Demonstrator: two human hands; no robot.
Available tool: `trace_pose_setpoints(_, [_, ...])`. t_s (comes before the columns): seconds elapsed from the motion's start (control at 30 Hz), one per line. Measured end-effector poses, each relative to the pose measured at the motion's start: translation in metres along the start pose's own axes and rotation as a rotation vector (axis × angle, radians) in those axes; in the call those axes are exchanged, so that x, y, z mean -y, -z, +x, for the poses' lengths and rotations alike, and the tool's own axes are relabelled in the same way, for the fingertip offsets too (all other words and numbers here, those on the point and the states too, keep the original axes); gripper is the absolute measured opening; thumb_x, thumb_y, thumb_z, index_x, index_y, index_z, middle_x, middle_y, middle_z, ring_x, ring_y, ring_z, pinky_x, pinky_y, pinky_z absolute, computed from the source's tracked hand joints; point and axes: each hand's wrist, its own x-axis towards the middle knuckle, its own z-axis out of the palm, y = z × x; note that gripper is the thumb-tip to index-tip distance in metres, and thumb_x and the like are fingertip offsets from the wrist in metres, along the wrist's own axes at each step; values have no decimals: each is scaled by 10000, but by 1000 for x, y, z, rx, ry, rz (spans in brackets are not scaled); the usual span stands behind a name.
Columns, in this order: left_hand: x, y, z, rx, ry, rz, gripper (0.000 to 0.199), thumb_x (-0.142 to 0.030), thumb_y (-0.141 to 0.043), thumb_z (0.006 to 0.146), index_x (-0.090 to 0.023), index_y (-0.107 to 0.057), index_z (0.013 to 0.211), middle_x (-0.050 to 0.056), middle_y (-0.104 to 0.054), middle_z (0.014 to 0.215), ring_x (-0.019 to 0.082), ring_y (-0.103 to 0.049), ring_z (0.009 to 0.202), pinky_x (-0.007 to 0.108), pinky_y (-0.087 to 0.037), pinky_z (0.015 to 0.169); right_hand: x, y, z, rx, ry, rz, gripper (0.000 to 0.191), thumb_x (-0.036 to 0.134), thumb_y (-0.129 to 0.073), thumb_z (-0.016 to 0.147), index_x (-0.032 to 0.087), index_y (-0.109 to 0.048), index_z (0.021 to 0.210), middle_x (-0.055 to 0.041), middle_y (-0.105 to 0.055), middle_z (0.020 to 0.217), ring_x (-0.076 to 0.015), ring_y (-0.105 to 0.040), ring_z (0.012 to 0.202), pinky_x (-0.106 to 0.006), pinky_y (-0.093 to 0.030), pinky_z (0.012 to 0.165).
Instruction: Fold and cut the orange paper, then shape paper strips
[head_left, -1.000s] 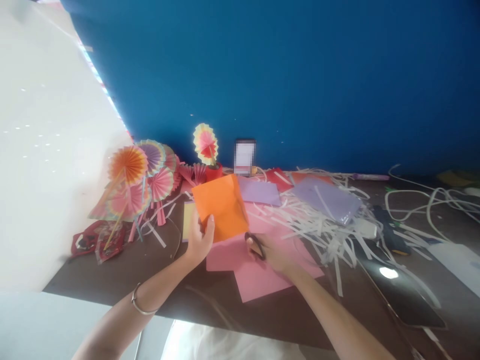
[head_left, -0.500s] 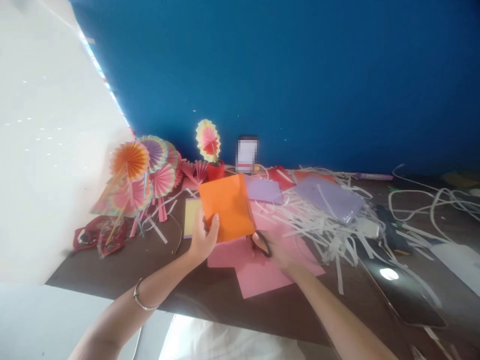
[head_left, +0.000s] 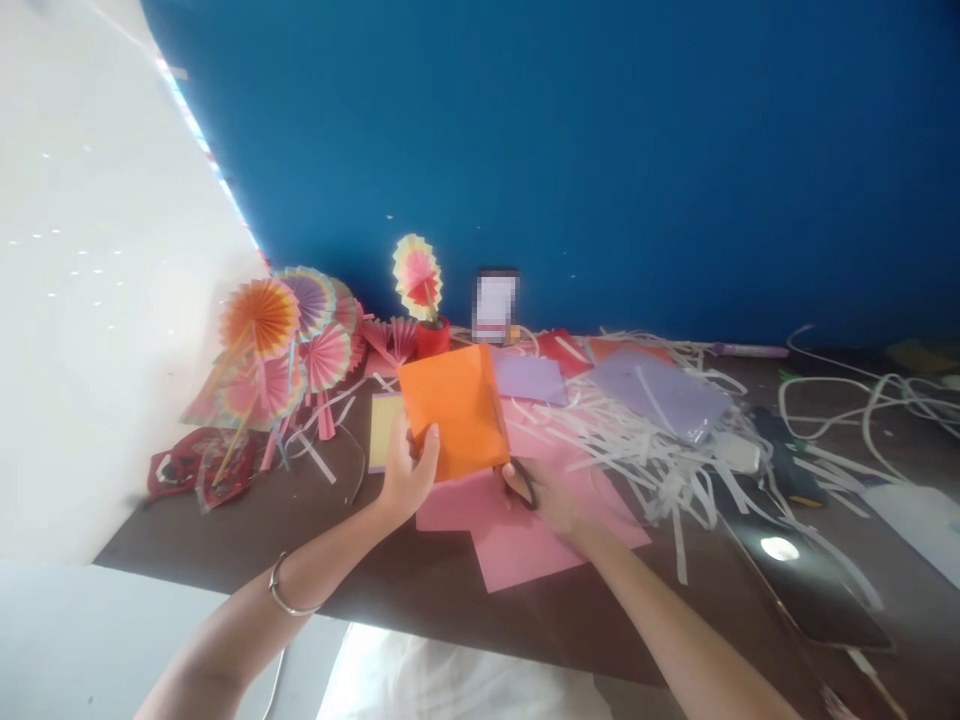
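Observation:
My left hand (head_left: 411, 470) grips the lower left edge of an orange sheet of paper (head_left: 454, 410), thumb on its face. A pair of scissors (head_left: 531, 492) with dark handles is in my right hand (head_left: 544, 495), at the sheet's lower right corner. The paper hides most of the blades. Pink sheets (head_left: 525, 555) lie on the table under both hands. A yellow sheet with a purple edge (head_left: 384, 430) is just left of the orange one, partly covered by it.
Folded paper fans (head_left: 259, 320) crowd the left side. One more fan (head_left: 417, 278) stands in a red pot (head_left: 433, 338). White paper strips (head_left: 637, 440) and purple sheets (head_left: 652, 390) spread rightward. A phone (head_left: 817, 590) lies at the right, near a white cable (head_left: 870, 400).
Both hands hold nearly the same place. The right edge of the orange paper and the scissors have shifted very slightly. Nothing was let go.

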Motion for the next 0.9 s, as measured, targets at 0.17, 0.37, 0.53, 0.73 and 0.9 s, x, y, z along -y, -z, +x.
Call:
trace_pose_setpoints(0.17, [1,1,1,-1,5,30,359,-392,-481,852,-184,-440,1142,116,-592,1080,204,-587,1032,332,-511,847,-1,0,1,8,-9,27,510,627,-368,822,189,-455,575,9,-458,531,-102,-410,463,-256,-304,451])
trace_pose_setpoints(0.37, [0,1,1,-2,24,12,367,-388,-479,853,-184,-438,1156,114,-585,1098,202,-587,1032,334,-512,849,3,1,0,31,-39,23,472,572,-378,848,186,-456,588,4,-479,539,-108,-425,485,-257,-313,464])
trace_pose_setpoints(0.53, [-1,1,1,7,22,22,370,-398,-476,852,-181,-443,1150,111,-595,1064,201,-591,1019,327,-512,839,4,0,-1,-13,-31,23,492,606,-397,819,196,-452,554,3,-474,516,-115,-420,475,-262,-309,458])
trace_pose_setpoints(0.73, [0,1,1,13,20,18,371,-409,-470,855,-184,-440,1147,114,-583,1089,203,-580,1037,330,-506,847,2,0,0,-6,-52,26,489,613,-421,802,197,-462,549,2,-484,506,-115,-422,467,-256,-301,439])
trace_pose_setpoints(0.9, [0,2,1,13,32,15,397,-418,-477,849,-188,-431,1169,117,-583,1099,210,-572,1060,332,-502,859,0,0,1,-8,-36,21,494,600,-397,822,199,-475,544,-3,-491,506,-117,-427,468,-260,-305,449])
